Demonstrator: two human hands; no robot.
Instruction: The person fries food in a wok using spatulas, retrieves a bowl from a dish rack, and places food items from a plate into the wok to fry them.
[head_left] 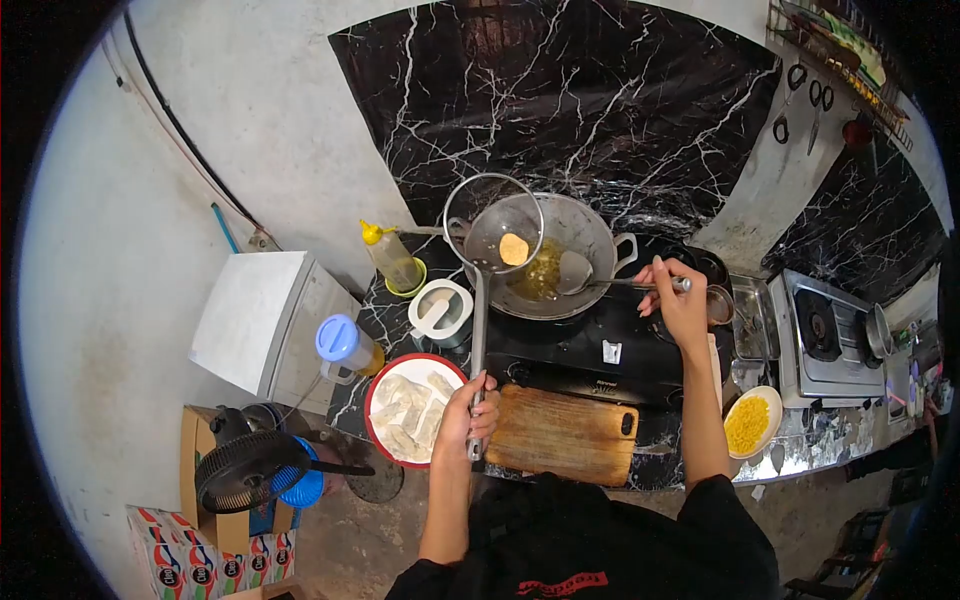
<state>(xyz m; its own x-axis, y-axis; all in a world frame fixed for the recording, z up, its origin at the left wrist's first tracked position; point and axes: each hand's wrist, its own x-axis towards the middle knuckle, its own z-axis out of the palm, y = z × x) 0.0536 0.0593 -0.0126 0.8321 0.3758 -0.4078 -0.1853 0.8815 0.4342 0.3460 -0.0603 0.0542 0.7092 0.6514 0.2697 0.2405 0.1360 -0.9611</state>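
Note:
My left hand (482, 412) grips the handle of a round wire strainer (492, 205), held over the left part of a wok (595, 225). A golden fried piece (514, 249) lies in the strainer. My right hand (672, 297) is closed on the handle end of a metal spatula (620, 283), whose blade rests in the wok beside the oil (543, 272). The wok stands on a black stove (560, 350). Left of my left hand, a red-rimmed plate (374, 420) holds several pale, flour-coated pieces (405, 408).
A wooden cutting board (555, 432) lies in front of the stove. Lidded jugs (440, 309) and an oil bottle (392, 258) stand at left. At right are a bowl of yellow bits (748, 425), a metal tray (750, 310) and another stove (825, 340). A fan (250, 470) stands lower left.

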